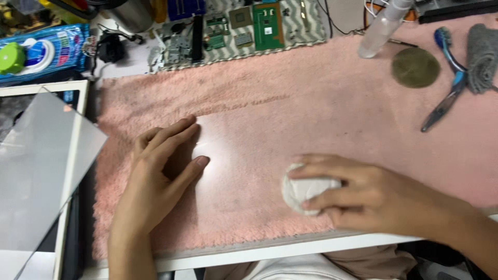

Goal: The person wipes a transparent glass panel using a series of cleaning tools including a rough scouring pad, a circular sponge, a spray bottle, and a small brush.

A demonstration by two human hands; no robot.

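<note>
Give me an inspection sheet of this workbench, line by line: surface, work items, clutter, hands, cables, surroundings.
Surface: pink towel over a white table edge.
Work items: clear glossy sheet flat on the towel; white cloth pad on it.
Clutter: pliers with blue handles, grey cloth, round olive pad, clear bottle.
Hands: left hand flat on the sheet; right hand pressing the cloth pad.
Cables: thin wires at top centre.
Surroundings: circuit boards on a patterned mat; white-framed panel at left; blue packet with green cap.
</note>
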